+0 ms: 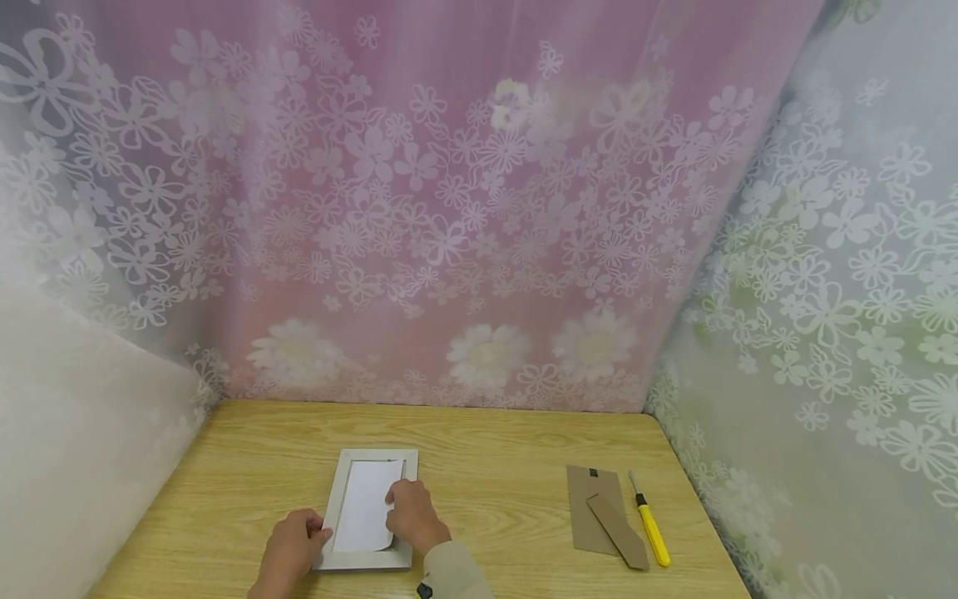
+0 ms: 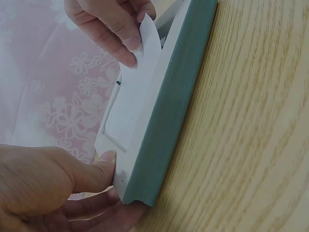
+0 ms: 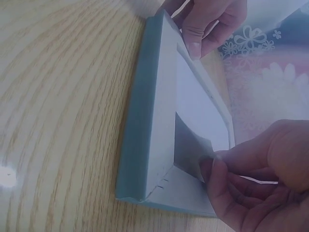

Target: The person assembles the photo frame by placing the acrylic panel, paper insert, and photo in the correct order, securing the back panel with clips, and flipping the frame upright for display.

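Note:
A picture frame (image 1: 367, 561) lies face down on the table, its pale back up and its outer side blue-green in the wrist views. A white paper sheet (image 1: 362, 499) sits in its recess, one edge bent upward. My right hand (image 1: 414, 513) pinches that raised edge between thumb and fingers, as the right wrist view shows. My left hand (image 1: 290, 542) grips the frame near a corner, the thumb (image 2: 99, 173) on the back face and the fingers at the outer side. What lies under the paper is mostly hidden.
To the right on the wood-grain table (image 1: 494, 449) lies a brown backing board (image 1: 586, 520) with a stand leg (image 1: 618, 532) across it. Beside it is a screwdriver (image 1: 654, 532) with a yellow handle. Flowered curtains (image 1: 479, 249) enclose the table at the back and sides.

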`<state>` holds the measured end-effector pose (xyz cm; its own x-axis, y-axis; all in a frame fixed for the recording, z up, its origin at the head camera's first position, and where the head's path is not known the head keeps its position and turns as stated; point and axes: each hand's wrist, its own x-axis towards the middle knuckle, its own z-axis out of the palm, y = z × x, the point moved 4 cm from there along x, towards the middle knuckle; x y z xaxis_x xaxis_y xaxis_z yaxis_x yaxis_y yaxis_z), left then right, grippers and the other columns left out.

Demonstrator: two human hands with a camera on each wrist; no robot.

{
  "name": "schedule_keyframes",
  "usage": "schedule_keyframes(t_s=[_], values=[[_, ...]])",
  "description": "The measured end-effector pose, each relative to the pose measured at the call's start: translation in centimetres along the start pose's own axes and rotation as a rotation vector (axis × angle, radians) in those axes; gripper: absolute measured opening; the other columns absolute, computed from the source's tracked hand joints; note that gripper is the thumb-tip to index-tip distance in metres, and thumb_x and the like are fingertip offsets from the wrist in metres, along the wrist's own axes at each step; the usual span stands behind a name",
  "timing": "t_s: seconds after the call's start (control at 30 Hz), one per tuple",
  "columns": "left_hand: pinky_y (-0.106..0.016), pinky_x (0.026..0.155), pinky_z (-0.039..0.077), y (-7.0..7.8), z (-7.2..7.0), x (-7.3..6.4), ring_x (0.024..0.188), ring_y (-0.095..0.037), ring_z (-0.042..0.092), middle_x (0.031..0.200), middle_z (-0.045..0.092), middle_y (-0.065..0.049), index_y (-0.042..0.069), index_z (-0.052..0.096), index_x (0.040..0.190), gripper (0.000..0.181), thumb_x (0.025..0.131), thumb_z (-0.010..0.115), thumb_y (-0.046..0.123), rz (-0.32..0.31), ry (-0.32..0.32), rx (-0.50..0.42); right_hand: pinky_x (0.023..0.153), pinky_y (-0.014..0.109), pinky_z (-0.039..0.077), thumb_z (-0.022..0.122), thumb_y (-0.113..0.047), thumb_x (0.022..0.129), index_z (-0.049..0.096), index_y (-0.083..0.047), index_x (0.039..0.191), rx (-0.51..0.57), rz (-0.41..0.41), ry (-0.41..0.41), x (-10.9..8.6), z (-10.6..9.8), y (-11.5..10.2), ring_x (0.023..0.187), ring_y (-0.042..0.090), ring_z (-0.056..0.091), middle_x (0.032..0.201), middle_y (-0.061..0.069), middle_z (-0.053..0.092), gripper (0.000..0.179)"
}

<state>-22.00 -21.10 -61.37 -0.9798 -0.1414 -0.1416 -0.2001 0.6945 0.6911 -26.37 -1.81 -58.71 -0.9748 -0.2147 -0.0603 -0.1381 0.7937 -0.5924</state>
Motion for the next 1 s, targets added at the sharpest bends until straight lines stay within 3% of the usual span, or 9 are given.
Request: schedule_keyframes(t_s=[1.0], values=[[-0.031, 0.062, 0.045, -0.13, 0.04, 0.08, 0.071, -0.017, 0.056, 0.078, 0.064, -0.004, -0.002, 0.069, 0.091, 0.01, 0.089, 0.073, 0.006, 0.018, 0.014, 0.002, 0.068, 0.035, 0.057, 0.076, 0.003, 0.082, 0.072, -0.002, 0.092, -0.004, 0.019, 0.01, 0.16, 0.33, 0.23, 0.082, 0.022, 0.064, 0.091, 0.013, 0.07, 0.012]])
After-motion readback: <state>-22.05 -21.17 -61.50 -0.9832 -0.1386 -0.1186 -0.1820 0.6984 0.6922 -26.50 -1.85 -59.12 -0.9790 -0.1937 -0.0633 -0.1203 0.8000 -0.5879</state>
